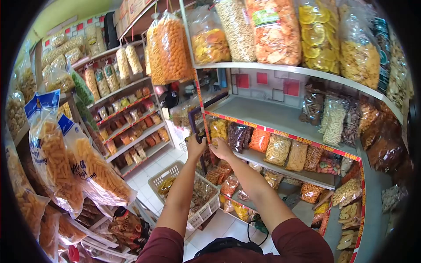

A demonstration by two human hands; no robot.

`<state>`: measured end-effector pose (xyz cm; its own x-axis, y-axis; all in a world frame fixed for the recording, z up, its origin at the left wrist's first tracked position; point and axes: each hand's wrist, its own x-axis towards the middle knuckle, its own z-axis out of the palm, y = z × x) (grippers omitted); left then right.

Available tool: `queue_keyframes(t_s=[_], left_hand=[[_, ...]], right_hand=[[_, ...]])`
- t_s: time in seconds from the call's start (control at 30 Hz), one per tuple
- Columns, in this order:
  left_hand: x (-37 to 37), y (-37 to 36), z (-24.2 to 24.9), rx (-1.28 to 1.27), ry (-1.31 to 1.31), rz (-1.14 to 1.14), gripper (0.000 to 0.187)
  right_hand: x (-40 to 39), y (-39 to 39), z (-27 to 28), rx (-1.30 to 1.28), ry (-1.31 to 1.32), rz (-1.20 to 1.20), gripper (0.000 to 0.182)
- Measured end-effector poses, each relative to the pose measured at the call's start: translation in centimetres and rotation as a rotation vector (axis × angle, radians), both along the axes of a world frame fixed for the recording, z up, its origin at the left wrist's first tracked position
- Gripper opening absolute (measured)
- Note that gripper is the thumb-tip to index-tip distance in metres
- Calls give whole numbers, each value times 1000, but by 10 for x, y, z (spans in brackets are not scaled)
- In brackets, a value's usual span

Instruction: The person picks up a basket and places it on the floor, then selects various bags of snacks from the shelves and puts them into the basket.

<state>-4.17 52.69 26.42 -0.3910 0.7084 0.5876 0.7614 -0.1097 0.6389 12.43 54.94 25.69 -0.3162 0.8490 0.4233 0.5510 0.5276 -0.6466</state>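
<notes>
Both arms stretch forward to the corner post of a metal shelf (280,115). My left hand (196,147) is closed around a dark object (200,136) beside the post; most of that object is hidden, so I cannot name it. Close by on the right, my right hand (221,148) is at the shelf's front corner, its fingers curled together near the post. What it holds, if anything, is too small to tell. Bags of yellow snacks (218,129) and dark snacks (239,136) sit just behind it on the shelf below the price strip.
A white plastic basket (209,209) with packets stands on the tiled floor below my arms. Large snack bags (170,48) hang above the hands. More hanging bags (55,153) are close on the left. Stocked shelves (131,114) line the back left.
</notes>
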Motion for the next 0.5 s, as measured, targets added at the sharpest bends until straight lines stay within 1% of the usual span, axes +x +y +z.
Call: queue_keyframes(t_s=[0.07,0.1,0.13,0.2,0.23,0.3,0.33,0.37,0.4,0.43,0.5], left_hand=[[20,14,9,1,24,-57,64],[33,17,17,22,55,-56,66],[45,20,24,-17,63,-97,68],[73,28,35,49,86,-162,68],[86,34,38,75,98,-184,69],[115,47,45,123,119,-230,70],[135,43,57,105,80,-245,69],[157,38,66,83,40,-262,69],[176,37,74,61,0,-278,68],[187,57,67,120,68,-288,67],[224,66,69,107,56,-338,66]], right_hand=[[20,3,12,52,38,-19,56],[32,5,17,97,12,-42,53],[44,7,22,99,30,-47,52],[70,13,31,105,61,-57,50],[80,17,33,152,110,-81,48],[110,22,36,228,119,-99,46],[125,22,39,262,133,-124,45],[138,23,42,346,125,-210,44],[157,24,45,328,194,-148,40],[175,24,48,365,168,-216,38],[212,25,53,423,138,-301,34]])
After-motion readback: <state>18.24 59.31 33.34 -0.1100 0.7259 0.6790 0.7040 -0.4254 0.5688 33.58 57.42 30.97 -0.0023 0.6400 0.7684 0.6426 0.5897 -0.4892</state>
